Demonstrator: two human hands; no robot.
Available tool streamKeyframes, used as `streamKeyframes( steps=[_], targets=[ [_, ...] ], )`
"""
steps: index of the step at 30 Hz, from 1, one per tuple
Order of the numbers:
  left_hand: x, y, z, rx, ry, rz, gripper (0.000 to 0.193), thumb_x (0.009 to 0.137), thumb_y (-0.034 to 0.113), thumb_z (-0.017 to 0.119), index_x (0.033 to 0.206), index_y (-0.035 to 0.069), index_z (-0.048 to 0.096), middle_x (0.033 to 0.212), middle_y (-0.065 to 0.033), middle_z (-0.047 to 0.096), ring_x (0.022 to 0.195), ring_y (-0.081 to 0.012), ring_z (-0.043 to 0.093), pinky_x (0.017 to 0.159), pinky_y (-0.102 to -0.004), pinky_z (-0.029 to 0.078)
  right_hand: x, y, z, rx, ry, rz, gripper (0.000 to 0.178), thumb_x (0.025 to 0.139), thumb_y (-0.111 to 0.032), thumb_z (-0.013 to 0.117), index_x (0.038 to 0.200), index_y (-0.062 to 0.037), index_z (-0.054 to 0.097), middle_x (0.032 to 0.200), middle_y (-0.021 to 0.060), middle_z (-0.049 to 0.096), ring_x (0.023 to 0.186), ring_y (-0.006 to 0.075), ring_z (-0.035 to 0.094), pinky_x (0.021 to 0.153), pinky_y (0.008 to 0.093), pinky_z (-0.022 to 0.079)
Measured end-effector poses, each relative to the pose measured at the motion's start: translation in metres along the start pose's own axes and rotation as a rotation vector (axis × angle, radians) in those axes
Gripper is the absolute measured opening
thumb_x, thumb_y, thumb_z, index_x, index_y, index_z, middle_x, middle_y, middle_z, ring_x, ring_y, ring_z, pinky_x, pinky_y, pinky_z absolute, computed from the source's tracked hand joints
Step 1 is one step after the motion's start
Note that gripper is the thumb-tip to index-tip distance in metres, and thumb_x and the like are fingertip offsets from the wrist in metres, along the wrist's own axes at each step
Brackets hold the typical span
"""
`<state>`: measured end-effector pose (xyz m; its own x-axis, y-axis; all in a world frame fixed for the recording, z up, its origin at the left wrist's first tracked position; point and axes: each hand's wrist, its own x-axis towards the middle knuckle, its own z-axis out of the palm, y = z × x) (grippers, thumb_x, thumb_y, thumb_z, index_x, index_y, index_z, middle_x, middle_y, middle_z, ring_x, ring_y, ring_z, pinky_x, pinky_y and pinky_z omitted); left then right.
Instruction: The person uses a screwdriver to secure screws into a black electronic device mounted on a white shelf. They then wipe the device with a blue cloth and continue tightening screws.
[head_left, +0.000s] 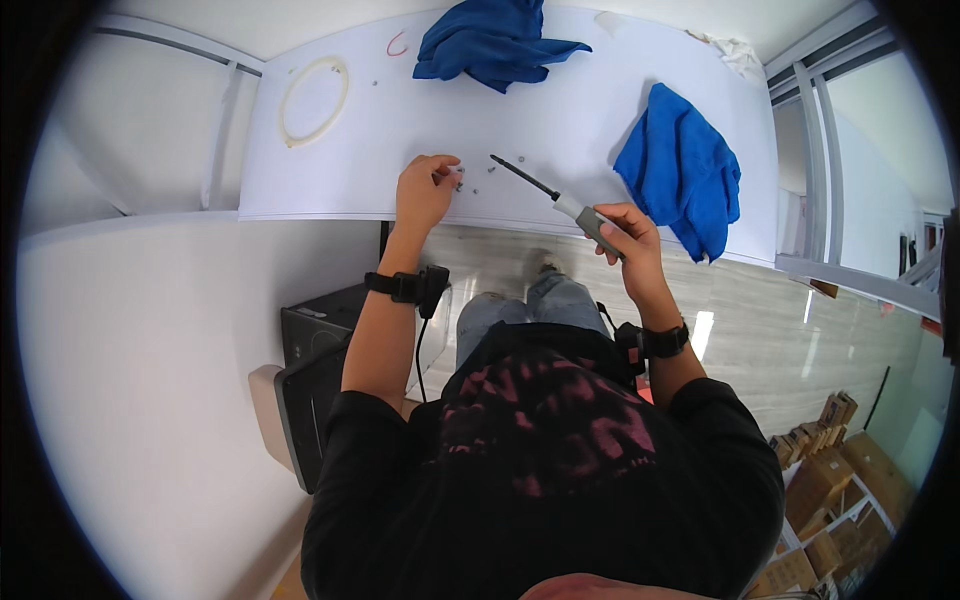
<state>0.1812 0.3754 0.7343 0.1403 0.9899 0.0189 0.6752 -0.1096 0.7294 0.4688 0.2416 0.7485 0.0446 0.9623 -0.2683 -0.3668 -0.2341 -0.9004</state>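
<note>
In my right hand (628, 232) is a screwdriver (580, 212) with a grey-and-white handle and a long dark shaft. The fingers wrap round the handle, and the shaft points up and left over the white table. My left hand (425, 190) is over the table's near edge, fingers bent, with a gap between thumb and forefinger. Small metal screws (476, 191) lie just right of its fingertips; another small metal piece (521, 159) is near the screwdriver tip. Whether a screw touches the left fingertips is too small to tell.
A crumpled blue cloth (495, 45) lies at the table's far side, another blue cloth (680, 165) on the right, overhanging the near edge. A cream ring (286, 120) and a thin red loop (391, 46) lie at left. Cardboard boxes (815, 485) stand on the lower right.
</note>
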Motion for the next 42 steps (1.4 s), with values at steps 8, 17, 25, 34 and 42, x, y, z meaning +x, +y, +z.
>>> streamKeyframes(
  steps=[8,17,25,34,42],
  targets=[
    [0.011,0.015,0.0,0.16,-0.04,-0.009,0.013,0.075,0.008,0.071,0.088,0.009,0.071,0.082,-0.006,0.06,0.071,-0.0176,0.059,0.066,-0.0297,0.048,0.021,-0.002,-0.003,-0.028,0.016,0.028,0.021,0.086,-0.011,0.062,0.106,-0.0036,0.062,0.082,0.0022,0.062,0.065,0.0065,0.052,0.052,0.0194,0.038],
    [-0.001,0.011,-0.022,-0.63,-0.129,-0.219,0.008,0.085,0.002,0.062,0.093,0.001,0.062,0.092,-0.0084,0.066,0.08,-0.0171,0.066,0.07,-0.0274,0.051,0.032,-0.017,0.011,-0.134,-0.143,0.03,0.022,0.084,-0.007,0.062,0.105,-0.0027,0.062,0.085,0.0023,0.063,0.066,0.0059,0.053,0.052,0.0187,0.037],
    [-0.074,-0.011,-0.065,-1.105,0.052,-0.193,0.009,0.087,-0.004,0.058,0.094,0.002,0.059,0.093,-0.0094,0.065,0.083,-0.0191,0.065,0.076,-0.03,0.053,0.043,-0.018,0.06,-0.173,-0.41,0.109,0.025,0.081,-0.005,0.062,0.105,-0.0017,0.062,0.088,0.0035,0.064,0.068,0.0055,0.052,0.053,0.0184,0.037],
    [-0.161,-0.044,-0.093,-1.279,0.326,-0.133,0.011,0.088,-0.003,0.057,0.097,0.001,0.062,0.094,-0.0113,0.066,0.083,-0.0205,0.067,0.077,-0.0315,0.056,0.046,-0.002,0.112,-0.227,-0.671,0.191,0.025,0.079,-0.01,0.064,0.103,-0.0023,0.064,0.086,0.0028,0.063,0.066,0.0043,0.051,0.053,0.0182,0.037],
    [-0.225,-0.063,-0.117,-1.273,0.41,-0.059,0.011,0.085,-0.006,0.06,0.095,-0.002,0.062,0.089,-0.0109,0.066,0.081,-0.0215,0.068,0.076,-0.034,0.057,0.008,0.015,0.156,-0.143,-0.716,0.397,0.023,0.086,-0.012,0.057,0.105,0.0002,0.061,0.08,0.0112,0.066,0.051,0.0063,0.048,0.048,0.0174,0.038]
  ],
)
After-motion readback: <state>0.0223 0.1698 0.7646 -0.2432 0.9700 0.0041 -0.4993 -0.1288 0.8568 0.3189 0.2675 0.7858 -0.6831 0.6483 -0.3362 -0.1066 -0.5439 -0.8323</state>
